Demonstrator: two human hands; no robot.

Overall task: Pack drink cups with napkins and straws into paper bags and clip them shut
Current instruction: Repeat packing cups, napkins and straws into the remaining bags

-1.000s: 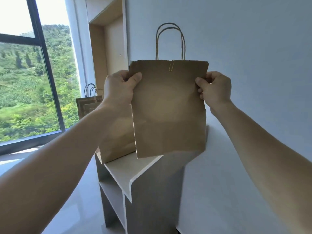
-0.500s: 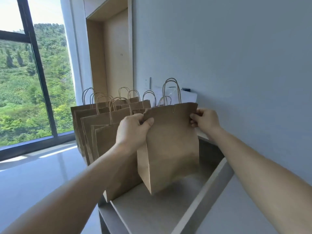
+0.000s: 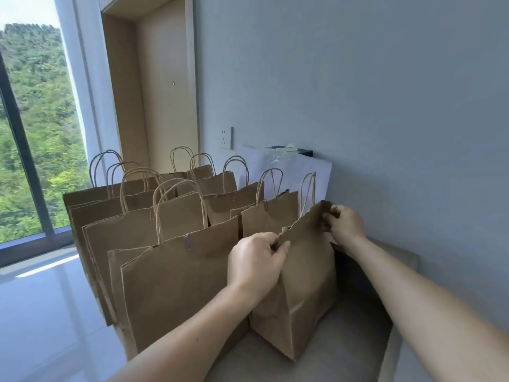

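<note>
A brown paper bag stands on the grey shelf top, turned edge-on, its twine handle upright. My left hand pinches the near corner of its top edge. My right hand pinches the far corner by the wall. To its left stand several other brown paper bags in rows, handles up; the nearest one has a paper clip on its top edge. What is inside the bags is hidden.
A grey wall runs close along the right side. Behind the bags lie a white box and some clear plastic wrapping. A big window and glossy floor are on the left, a wooden niche behind.
The bag came down from held up in front of me onto the shelf beside the other bags, and has turned edge-on. Both hands kept their hold on its top corners.
</note>
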